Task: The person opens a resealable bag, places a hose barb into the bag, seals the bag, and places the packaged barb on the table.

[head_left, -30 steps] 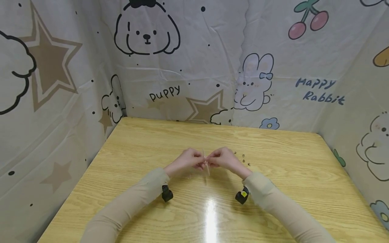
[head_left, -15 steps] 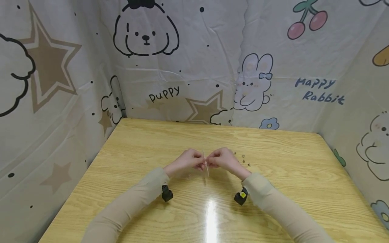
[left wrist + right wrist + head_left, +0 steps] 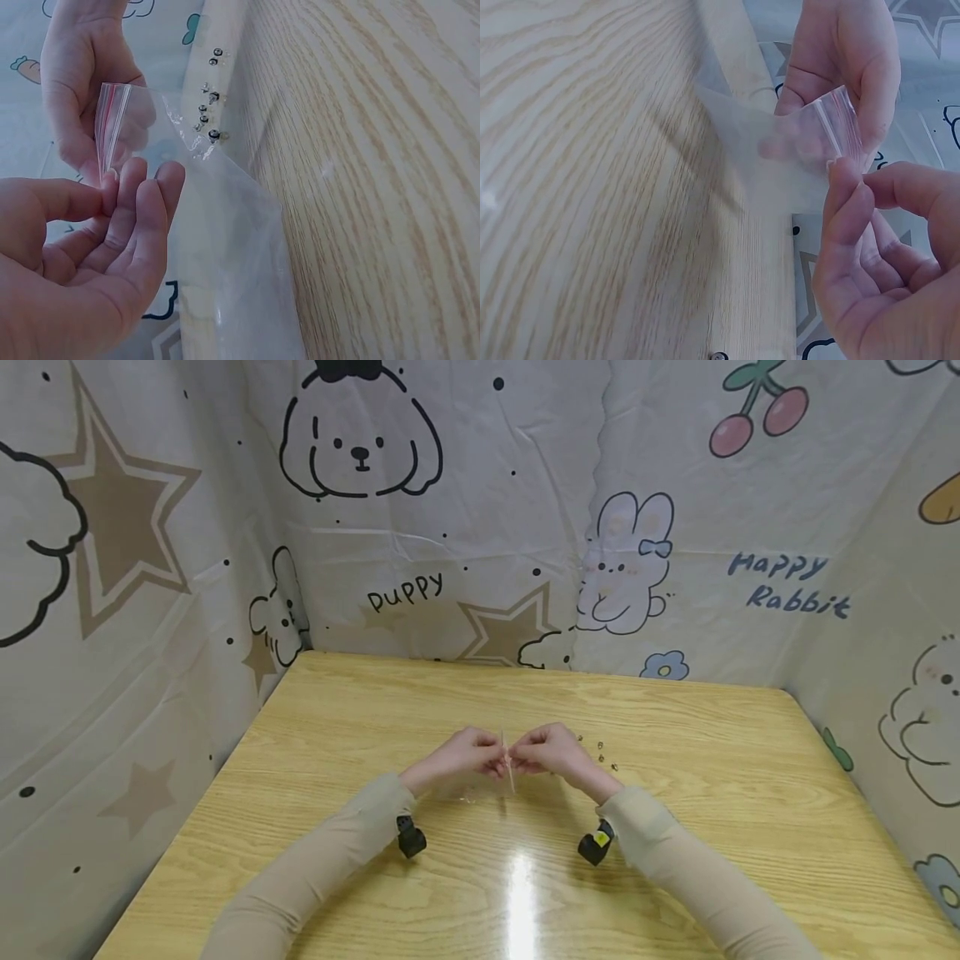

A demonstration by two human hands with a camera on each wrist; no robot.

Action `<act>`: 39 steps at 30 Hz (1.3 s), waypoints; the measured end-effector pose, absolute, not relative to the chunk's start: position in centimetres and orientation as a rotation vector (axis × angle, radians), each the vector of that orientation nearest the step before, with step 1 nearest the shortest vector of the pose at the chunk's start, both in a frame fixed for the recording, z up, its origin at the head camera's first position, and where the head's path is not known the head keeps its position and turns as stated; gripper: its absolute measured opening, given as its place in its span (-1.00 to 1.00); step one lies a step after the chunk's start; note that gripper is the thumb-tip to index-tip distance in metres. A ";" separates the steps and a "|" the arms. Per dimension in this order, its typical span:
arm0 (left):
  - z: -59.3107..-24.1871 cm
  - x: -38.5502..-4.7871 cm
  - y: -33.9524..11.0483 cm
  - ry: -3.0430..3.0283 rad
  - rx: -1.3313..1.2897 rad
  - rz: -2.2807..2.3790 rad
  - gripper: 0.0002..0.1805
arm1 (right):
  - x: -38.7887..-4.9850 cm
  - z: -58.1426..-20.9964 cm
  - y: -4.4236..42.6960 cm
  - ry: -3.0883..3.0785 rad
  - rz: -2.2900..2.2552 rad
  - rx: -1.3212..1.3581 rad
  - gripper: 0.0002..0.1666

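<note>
The patterned cloth (image 3: 465, 443) is running out of frame at top and sides, and the counter (image 3: 450, 902) is being cut off below. Above it, the left hand (image 3: 467, 752) and the right hand (image 3: 553, 750) are pinching opposite faces of a clear zip bag (image 3: 240, 210) at its red-lined mouth, between them. The head view is showing the bag nearly edge-on; its filmy lower part is blending into the wood. Small metal pieces (image 3: 214, 136) are lying beside the right hand, their shapes hard to make out.
</note>
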State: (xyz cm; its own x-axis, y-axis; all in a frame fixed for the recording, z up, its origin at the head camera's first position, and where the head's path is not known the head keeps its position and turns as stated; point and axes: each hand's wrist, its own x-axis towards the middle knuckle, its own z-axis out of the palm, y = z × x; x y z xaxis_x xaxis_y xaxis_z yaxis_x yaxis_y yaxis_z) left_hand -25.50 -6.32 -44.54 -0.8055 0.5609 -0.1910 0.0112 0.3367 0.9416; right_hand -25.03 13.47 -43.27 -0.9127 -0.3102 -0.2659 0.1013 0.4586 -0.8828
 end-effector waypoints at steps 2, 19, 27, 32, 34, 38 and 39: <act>-44.6 -25.6 -6.4 2.113 0.503 1.480 -0.69 | -25.0 -43.2 13.5 2.306 -1.451 -0.174 -0.74; -44.5 -25.5 -6.7 2.108 0.502 1.520 -0.69 | -24.8 -42.9 13.5 2.280 -1.474 -0.155 -0.73; -44.7 -25.6 -7.0 2.184 0.487 1.495 -0.71 | -25.0 -42.9 14.0 2.275 -1.521 -0.148 -0.70; -44.8 -25.7 -7.3 2.288 0.513 1.427 -0.67 | -25.1 -42.9 14.4 2.272 -1.523 -0.149 -0.67; -44.8 -25.7 -7.5 2.315 0.529 1.415 -0.66 | -25.1 -42.9 14.5 2.272 -1.521 -0.150 -0.66; -44.9 -25.7 -7.8 2.334 0.520 1.407 -0.70 | -25.2 -42.9 14.8 2.255 -1.539 -0.142 -0.66; -44.9 -25.6 -7.9 2.337 0.513 1.406 -0.71 | -25.2 -42.9 14.8 2.255 -1.541 -0.137 -0.66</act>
State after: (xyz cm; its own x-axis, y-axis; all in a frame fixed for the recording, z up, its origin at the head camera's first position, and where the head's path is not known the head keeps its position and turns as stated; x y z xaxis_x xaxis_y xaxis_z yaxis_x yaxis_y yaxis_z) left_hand -25.64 -7.89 -44.95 -0.8676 0.4825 -0.1202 0.1198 0.4375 0.8912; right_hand -25.19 14.84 -42.88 -0.9134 -0.3026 -0.2724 0.1437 0.3863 -0.9111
